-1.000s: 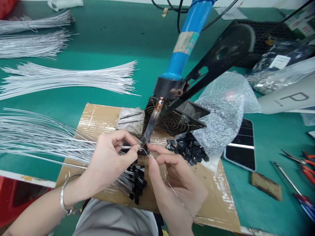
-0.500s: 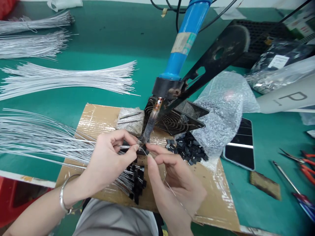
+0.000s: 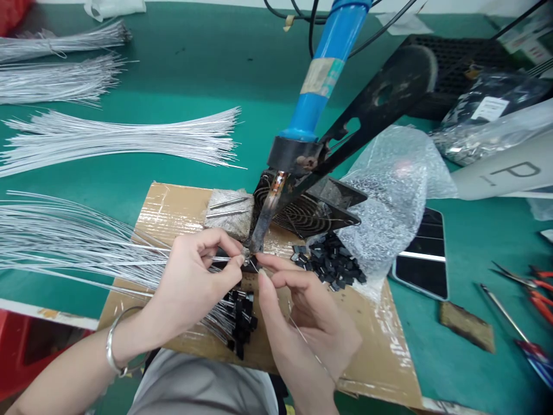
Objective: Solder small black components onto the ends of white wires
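Left hand [image 3: 192, 279] closed to a thumb-and-finger pinch on at least one white wire [image 3: 222, 259], end just under the tip of one soldering iron [image 3: 307, 112]; right hand [image 3: 309, 323] likewise pinched, on one strand of solder wire [image 3: 298, 328] near that tip. On the cardboard [image 3: 375, 351]: two metal rods [image 3: 228, 203] atop one block [image 3: 231, 226], plus two heaps of black connectors [image 3: 330, 262], too many to count. Three wire bundles [image 3: 125, 139] on the tabletop [image 3: 194, 80] at far left, one phone [image 3: 423, 275] at right.

Covered, Cropped, Too Small

The bare left hand [image 3: 196, 278] covers much of the thin silver-grey wire [image 3: 221, 259] it pinches; the wire's end is too small to judge. Inside the bare right hand [image 3: 311, 320], a thin silvery strand [image 3: 309, 344] is partly hidden. The upper edge cuts the blue cylindrical handle [image 3: 309, 112].
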Available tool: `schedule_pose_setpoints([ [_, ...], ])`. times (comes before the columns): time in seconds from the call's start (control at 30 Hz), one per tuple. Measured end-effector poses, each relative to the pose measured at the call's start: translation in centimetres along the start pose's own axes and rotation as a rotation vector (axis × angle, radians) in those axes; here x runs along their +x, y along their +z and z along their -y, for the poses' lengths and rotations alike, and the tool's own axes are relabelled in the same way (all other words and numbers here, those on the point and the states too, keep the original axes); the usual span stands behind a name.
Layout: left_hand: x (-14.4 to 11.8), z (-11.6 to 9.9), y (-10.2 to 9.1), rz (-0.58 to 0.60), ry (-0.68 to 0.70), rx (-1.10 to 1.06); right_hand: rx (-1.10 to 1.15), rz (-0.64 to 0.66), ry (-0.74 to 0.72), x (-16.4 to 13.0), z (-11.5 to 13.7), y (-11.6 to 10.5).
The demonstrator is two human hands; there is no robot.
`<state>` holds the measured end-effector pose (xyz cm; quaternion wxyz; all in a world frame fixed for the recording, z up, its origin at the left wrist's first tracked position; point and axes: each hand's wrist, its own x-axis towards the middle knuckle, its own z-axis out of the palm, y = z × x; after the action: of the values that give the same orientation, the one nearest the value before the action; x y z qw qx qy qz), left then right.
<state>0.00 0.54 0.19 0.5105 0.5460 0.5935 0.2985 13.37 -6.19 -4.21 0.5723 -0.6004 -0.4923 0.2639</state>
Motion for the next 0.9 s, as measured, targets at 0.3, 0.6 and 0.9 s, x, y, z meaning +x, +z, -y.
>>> schedule_pose_setpoints([
  [0.3, -0.08, -0.13, -0.02, -0.007, -0.002, -0.005, 0.009, -0.018, -0.016, -0.07, 0.21, 0.20],
  [0.6, -0.19, -0.09, -0.08, -0.006, 0.003, -0.001, 0.017, -0.014, 0.000, -0.08, 0.25, 0.17],
  [0.9, -0.13, -0.24, -0.02, -0.001, 0.007, -0.003, 0.009, -0.027, -0.018, -0.04, 0.13, 0.33],
])
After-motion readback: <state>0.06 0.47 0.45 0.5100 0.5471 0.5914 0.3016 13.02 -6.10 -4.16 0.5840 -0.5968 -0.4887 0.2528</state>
